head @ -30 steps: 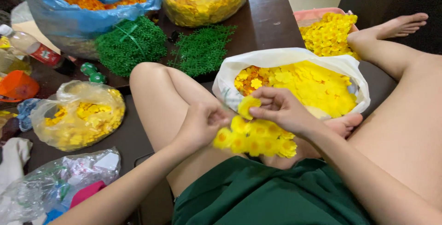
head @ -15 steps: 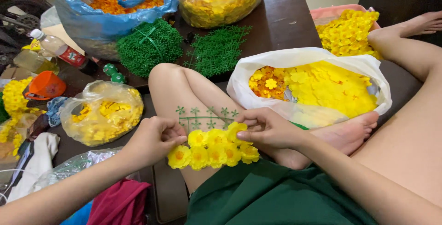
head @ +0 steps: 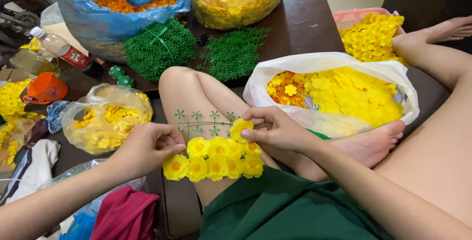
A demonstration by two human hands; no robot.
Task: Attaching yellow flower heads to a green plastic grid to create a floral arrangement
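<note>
While the green plastic grid (head: 204, 122) lies across the bare thigh at centre frame, its long axis running left to right, yellow flowers (head: 214, 157) fill its lower rows. The left hand (head: 145, 147) pinches the grid's left end, its grip narrow; the right hand (head: 275, 129) closes its grip on one yellow flower (head: 240, 128) at the right end. A white bag (head: 314, 63) at right holds yellow petals, a blue bag (head: 123, 19) at upper left orange ones, a clear bag (head: 105, 117) at left more yellow. A bottle (head: 59, 48) with a red label lies at far left.
</note>
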